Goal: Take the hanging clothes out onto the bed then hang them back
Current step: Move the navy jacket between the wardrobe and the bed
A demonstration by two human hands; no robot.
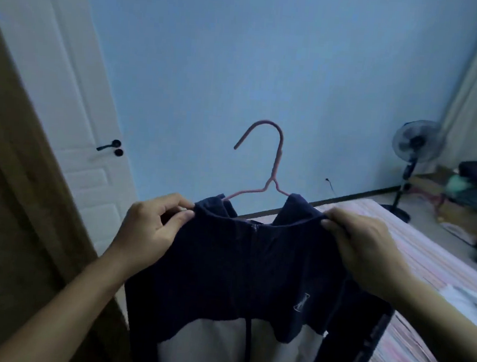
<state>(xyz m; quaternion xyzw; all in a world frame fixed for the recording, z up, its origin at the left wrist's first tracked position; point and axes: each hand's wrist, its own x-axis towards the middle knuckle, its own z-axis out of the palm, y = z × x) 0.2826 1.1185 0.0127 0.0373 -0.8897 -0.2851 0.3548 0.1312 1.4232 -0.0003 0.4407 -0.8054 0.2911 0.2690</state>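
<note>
Left hand (154, 225) and right hand (363, 247) each pinched jacket (242, 266) shoulder, held up beside bed (425, 252). Hanger (264, 165) seated loosely in collar. Risk: hanger tipping out if grip shifted.

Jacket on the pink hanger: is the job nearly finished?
Hard to say. Done: the pink hanger already sits inside the jacket. In hand: the left hand and right hand pinch its shoulders, holding it up beside the bed. Left: hooking it on a rail, which is out of view. A pale item lies on the bed.
</note>
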